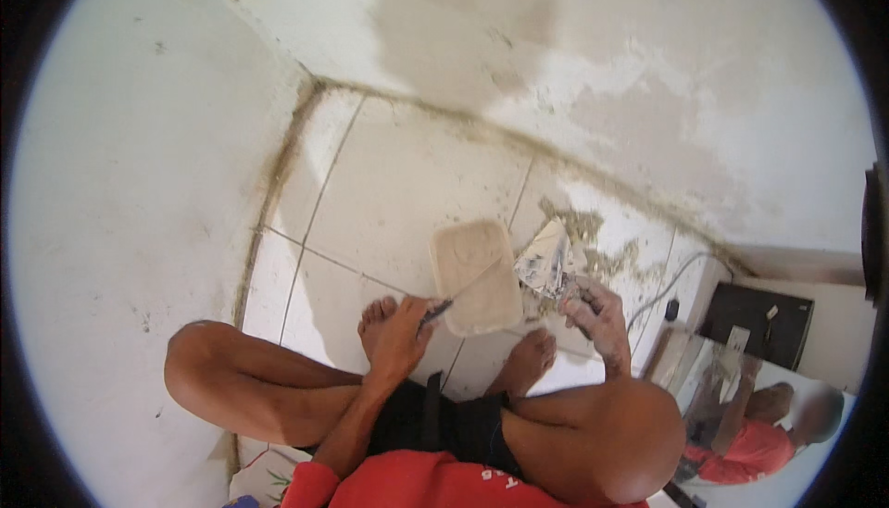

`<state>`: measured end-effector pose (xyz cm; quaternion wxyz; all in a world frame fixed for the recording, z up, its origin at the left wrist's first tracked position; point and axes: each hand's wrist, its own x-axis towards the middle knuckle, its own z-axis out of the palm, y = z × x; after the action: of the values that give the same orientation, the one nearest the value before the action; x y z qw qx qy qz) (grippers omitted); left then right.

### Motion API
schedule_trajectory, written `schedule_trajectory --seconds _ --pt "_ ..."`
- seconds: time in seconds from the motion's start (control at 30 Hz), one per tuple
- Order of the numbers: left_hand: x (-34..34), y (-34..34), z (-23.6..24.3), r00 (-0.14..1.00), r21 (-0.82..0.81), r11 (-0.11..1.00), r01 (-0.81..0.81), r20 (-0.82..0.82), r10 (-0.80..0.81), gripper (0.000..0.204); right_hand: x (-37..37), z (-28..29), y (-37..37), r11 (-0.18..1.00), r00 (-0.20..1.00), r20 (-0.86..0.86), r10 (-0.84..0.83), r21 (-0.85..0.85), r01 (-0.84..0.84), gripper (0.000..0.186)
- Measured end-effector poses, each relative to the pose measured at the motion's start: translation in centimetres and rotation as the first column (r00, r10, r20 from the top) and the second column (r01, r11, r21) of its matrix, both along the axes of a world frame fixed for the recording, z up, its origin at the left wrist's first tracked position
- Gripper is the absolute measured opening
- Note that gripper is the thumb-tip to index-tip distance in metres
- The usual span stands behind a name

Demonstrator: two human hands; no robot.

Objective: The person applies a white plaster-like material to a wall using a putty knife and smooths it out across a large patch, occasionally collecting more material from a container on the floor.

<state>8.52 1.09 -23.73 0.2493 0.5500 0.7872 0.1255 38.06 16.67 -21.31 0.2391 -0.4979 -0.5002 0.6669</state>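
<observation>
My left hand [400, 334] is closed around the dark handle of a knife-like tool [439, 310]. Its thin blade slants up and right over a pale rectangular plastic tub [472, 228] on the floor. Whitish residue coats the tub's inside. My right hand [597, 315], dusted with white, grips a trowel-like scraper [546, 258] by its handle end. White paste covers the scraper's triangular blade, just right of the tub. My fingers hide most of its handle.
Crumbled debris [588, 225] lies on the tiles [398, 175] near the far wall. Patches mark that wall [639, 119]; another wall [139, 184] rises at left. At right are a cable [667, 288], a dark panel [755, 318] and a mirror [815, 457]. My bare feet flank the tub's near end.
</observation>
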Motion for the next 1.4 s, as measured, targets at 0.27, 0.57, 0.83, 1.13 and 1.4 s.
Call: schedule_trajectory --seconds 0.27,0.57,0.83,1.13,1.4 --pt "0.0 1.9 7.7 0.998 0.003 0.998 0.066 0.005 -0.066 0.055 -6.5 5.3 5.7 0.788 0.941 0.328 0.079 0.557 -0.26 0.039" --pt "-8.3 0.4 28.5 0.948 0.52 0.797 0.308 -0.24 -0.21 0.056 -10.3 6.3 15.9 0.473 0.841 0.534 -0.086 0.765 -0.438 0.032" --pt "-7.5 0.5 25.9 0.878 0.349 0.806 0.478 -0.202 -0.433 0.054 -13.0 9.0 19.7 0.243 0.794 0.53 -0.299 0.847 -0.474 0.023" --pt "-9.2 -0.2 27.5 0.858 0.336 0.791 0.511 -0.154 -0.49 0.044 -10.0 8.6 14.7 0.337 0.706 0.51 -0.491 0.859 -0.386 0.024" --pt "-7.6 0.2 27.4 0.842 0.416 0.746 0.521 -0.106 -0.529 0.04 -16.3 8.0 15.9 0.373 0.653 0.585 -0.481 0.811 -0.451 0.018"
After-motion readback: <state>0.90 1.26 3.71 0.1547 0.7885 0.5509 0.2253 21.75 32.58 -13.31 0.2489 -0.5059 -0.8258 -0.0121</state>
